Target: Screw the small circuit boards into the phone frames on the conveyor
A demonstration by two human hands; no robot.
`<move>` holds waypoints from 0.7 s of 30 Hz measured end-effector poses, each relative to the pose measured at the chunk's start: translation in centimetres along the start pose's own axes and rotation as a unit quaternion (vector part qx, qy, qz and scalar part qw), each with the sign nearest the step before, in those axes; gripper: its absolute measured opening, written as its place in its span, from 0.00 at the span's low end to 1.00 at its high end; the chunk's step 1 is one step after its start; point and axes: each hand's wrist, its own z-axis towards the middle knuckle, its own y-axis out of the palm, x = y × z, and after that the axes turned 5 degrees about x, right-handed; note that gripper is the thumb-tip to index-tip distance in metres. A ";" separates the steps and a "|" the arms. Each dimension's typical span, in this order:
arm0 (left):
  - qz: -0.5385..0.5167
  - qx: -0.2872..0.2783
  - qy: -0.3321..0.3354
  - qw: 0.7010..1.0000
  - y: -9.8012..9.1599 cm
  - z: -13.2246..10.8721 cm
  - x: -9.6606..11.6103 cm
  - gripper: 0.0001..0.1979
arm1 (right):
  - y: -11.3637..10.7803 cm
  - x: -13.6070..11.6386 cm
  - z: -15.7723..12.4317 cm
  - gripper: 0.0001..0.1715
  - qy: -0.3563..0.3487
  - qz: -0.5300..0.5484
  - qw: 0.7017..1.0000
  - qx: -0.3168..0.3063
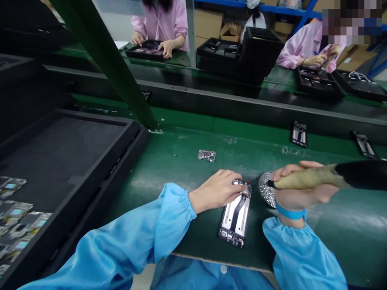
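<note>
An opened phone frame (235, 219) lies on the green mat near the table's front edge. My left hand (216, 190) rests on its top end, fingers curled and pressing a small circuit board (242, 184) into the frame. My right hand (298, 189) is closed around an electric screwdriver (329, 177), whose tip points left over a round perforated screw dish (266, 187). Both arms wear blue sleeves, and a blue band circles my right wrist.
A loose circuit board (207, 155) lies farther back on the mat. A black tray (60, 169) at the left holds several small parts (15, 217). Two phone frames (299, 133) ride the conveyor. People in pink coats (163, 24) work at black trays across the belt.
</note>
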 end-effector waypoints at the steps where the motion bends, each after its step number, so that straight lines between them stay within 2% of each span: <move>1: -0.003 -0.001 -0.002 1.000 0.0 0.0 0.0 0.15 | 0.2 0.0 -0.4 0.34 0.008 -0.009 1.000 -0.011; 6: -0.002 -0.007 -0.003 1.000 -0.1 0.1 0.1 0.15 | 0.6 1.0 -1.9 0.32 0.033 -0.048 0.997 -0.045; 16: 0.002 -0.013 -0.003 1.000 -0.1 0.1 0.1 0.15 | 0.6 1.5 -2.1 0.33 0.036 -0.054 0.996 -0.061; 21: -0.007 -0.007 -0.003 1.000 -0.2 0.2 0.2 0.15 | 0.8 1.7 -2.5 0.34 0.039 -0.036 0.995 -0.090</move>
